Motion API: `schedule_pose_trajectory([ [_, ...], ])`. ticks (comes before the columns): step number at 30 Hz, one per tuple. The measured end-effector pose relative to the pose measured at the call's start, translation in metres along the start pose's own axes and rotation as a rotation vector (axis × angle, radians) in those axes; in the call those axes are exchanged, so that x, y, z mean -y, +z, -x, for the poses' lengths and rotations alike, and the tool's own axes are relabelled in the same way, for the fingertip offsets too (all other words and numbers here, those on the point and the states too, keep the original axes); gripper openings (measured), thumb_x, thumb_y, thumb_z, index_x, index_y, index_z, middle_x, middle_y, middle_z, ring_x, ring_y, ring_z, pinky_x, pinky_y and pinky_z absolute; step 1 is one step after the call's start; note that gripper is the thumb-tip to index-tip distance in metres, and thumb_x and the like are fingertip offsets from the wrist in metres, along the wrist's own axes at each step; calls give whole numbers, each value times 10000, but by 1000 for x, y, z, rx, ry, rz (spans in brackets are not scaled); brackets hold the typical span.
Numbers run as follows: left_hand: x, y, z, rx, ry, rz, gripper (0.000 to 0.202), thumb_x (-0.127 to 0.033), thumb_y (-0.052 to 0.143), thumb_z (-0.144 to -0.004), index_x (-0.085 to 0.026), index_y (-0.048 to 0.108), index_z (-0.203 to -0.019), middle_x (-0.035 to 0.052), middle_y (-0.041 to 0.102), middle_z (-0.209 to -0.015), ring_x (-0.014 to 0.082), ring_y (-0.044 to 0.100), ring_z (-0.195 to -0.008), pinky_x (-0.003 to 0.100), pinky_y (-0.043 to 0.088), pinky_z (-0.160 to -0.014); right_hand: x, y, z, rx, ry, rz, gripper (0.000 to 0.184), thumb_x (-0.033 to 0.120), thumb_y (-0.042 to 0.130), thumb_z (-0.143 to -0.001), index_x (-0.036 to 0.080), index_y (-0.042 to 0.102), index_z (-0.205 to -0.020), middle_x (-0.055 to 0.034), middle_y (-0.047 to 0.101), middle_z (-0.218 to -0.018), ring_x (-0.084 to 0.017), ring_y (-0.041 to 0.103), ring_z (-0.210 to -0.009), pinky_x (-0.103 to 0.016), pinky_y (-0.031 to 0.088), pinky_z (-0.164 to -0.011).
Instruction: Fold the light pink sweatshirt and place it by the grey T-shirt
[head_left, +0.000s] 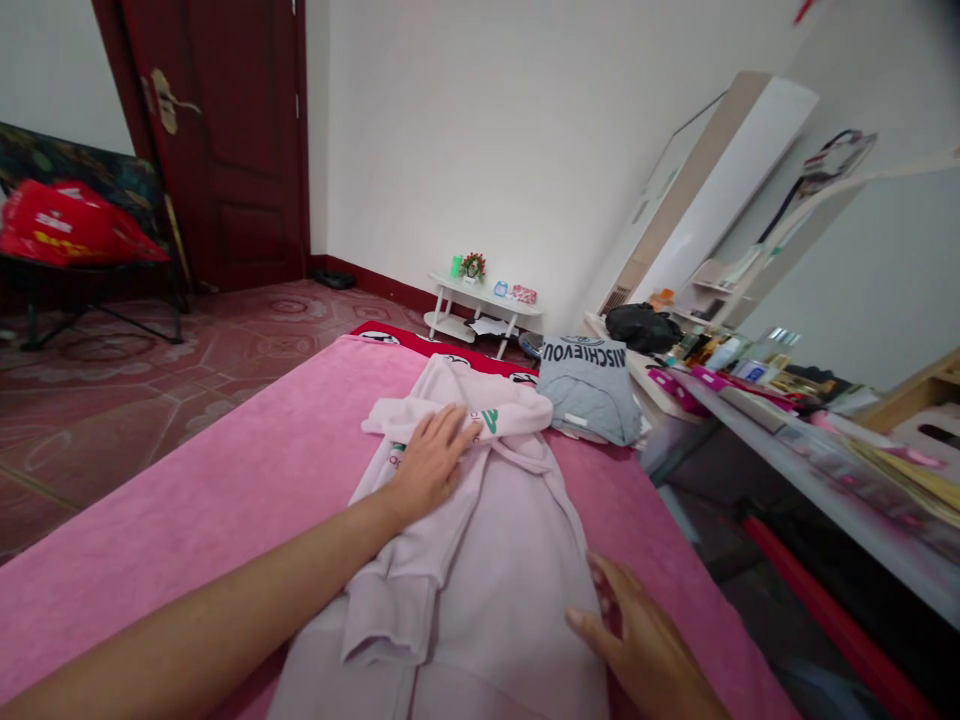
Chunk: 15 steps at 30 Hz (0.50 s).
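A pale pink garment [480,560] lies spread on the pink bed cover [247,470], its sleeves folded in over the body. My left hand [431,462] lies flat on the upper part of it, fingers stretched out toward the green print. At the garment's lower right edge my right hand [637,640] touches the cloth with fingers loosely apart and nothing in them. A folded grey top with black lettering [589,385] sits at the bed's far right corner.
A cluttered shelf [787,400] with bottles and a black bag runs along the bed's right side. At the far wall stands a small white table [484,300]. A dark red door [225,130] and a chair with a red bag [67,230] are at left.
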<state>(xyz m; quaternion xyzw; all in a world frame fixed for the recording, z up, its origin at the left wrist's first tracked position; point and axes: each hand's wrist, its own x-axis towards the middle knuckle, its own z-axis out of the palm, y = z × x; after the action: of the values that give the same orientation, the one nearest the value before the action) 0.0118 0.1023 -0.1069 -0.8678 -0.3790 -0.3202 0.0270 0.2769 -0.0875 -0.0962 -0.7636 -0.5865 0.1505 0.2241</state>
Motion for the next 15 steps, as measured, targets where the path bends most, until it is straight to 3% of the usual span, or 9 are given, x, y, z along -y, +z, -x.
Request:
schedule_pose_trajectory([
  [2,6,2,-10,12,-134,-63,761,-132,577,-717,-209,337,-1435,143,308,-1501,322,185,-1409,504,97,-1142,-2,4,16,76,82,-136,653,363,614,-718,185,485,-1332,-121,633,-1211,-258,620,-1075,-350,485,-929],
  [5,25,1,-33,161,-268,-16,672,-124,606,-702,-154,449,-1355,191,537,-1304,362,371,-1309,541,106,-1117,1,10,32,196,137,-390,773,333,589,-713,168,352,-1430,-125,607,-1267,-242,606,-1122,-341,483,-948],
  [7,40,-5,-53,293,-284,58,419,-132,598,-732,-156,618,-1150,163,652,-1116,350,517,-1166,525,213,-1080,3,13,38,208,148,-484,851,336,605,-686,150,302,-1459,-141,572,-1313,-242,579,-1167,-344,467,-975],
  [10,56,-21,-86,444,-221,157,142,-273,654,-759,-177,702,-852,76,710,-894,274,629,-932,372,429,-914,8,14,41,175,148,-530,887,397,613,-678,149,297,-1469,-157,564,-1316,-250,578,-1169,-349,476,-958],
  [13,57,-41,-118,549,-202,327,290,-452,647,-780,-170,708,-815,25,706,-792,200,640,-781,261,482,-735,14,15,40,126,142,-586,904,481,582,-711,133,264,-1481,-179,588,-1278,-259,604,-1128,-345,506,-901],
  [15,50,-53,-138,497,-303,538,396,-512,615,-803,-126,703,-786,48,694,-740,198,634,-727,268,489,-680,21,17,38,109,137,-635,942,520,569,-730,118,198,-1497,-191,597,-1261,-262,615,-1108,-338,514,-876],
])
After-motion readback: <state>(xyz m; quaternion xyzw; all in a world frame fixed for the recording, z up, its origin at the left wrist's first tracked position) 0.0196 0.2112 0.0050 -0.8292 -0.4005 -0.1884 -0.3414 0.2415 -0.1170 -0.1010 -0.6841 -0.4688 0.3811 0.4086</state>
